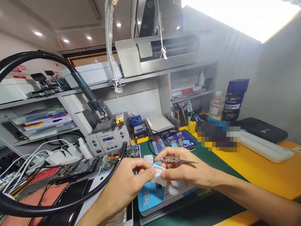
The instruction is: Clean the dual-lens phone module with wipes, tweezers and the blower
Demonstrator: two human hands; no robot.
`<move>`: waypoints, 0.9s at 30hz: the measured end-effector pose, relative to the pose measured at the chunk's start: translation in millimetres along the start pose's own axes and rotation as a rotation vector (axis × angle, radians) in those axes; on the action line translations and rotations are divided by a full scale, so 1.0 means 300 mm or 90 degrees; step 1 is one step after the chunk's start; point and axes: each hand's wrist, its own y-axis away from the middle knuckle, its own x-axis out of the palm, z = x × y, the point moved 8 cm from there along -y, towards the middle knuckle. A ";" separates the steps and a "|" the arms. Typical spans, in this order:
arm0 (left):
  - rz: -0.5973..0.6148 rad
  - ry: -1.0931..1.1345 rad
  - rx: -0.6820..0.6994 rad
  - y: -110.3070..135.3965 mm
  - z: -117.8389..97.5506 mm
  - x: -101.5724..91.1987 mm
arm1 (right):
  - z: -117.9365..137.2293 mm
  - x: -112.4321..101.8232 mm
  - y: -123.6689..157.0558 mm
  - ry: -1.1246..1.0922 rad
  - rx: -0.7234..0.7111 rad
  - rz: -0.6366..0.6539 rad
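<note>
My left hand (133, 175) pinches one side of a small folded white wipe (158, 176) between thumb and forefinger. On its other side, the thumb and fingers of my right hand (185, 166) hold the same wipe. Metal tweezers (182, 160) also lie in my right hand, running across the fingers. Under both hands is a blue packet (147, 197) with a barcode label, on top of a grey, perforated flat device (162, 216). My fingers partly cover the wipe and the packet.
A green mat (207, 204) covers the yellow bench (265, 166). The black hose (94, 196) of a hot-air station (110, 141) arches close to my left forearm. Circuit boards and phone parts crowd the left. A spray can (235, 100) and a bottle (216, 105) stand at the back right.
</note>
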 end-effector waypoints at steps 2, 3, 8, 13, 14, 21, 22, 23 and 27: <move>0.009 0.011 -0.006 0.002 0.004 0.004 | 0.004 0.001 0.000 0.008 -0.009 -0.007; 0.012 0.019 -0.012 0.003 0.009 0.008 | 0.005 0.001 0.001 0.013 -0.015 -0.012; -0.008 0.062 -0.039 0.004 0.040 0.017 | 0.006 0.001 0.010 0.037 -0.040 -0.019; -0.059 0.079 0.000 0.034 0.050 0.013 | 0.022 -0.008 0.019 0.097 -0.109 -0.030; -0.073 0.072 0.014 0.043 0.050 0.010 | 0.025 -0.008 0.022 0.114 -0.124 -0.031; -0.131 0.005 0.127 0.098 0.063 -0.024 | 0.056 -0.007 0.058 0.263 -0.207 -0.081; -0.126 0.000 0.149 0.102 0.062 -0.028 | 0.066 -0.010 0.063 0.286 -0.224 -0.095; -0.120 0.003 0.166 0.106 0.062 -0.032 | 0.078 -0.012 0.067 0.304 -0.244 -0.107; -0.095 0.093 0.129 0.097 0.086 -0.036 | 0.098 -0.037 0.065 0.271 -0.262 -0.141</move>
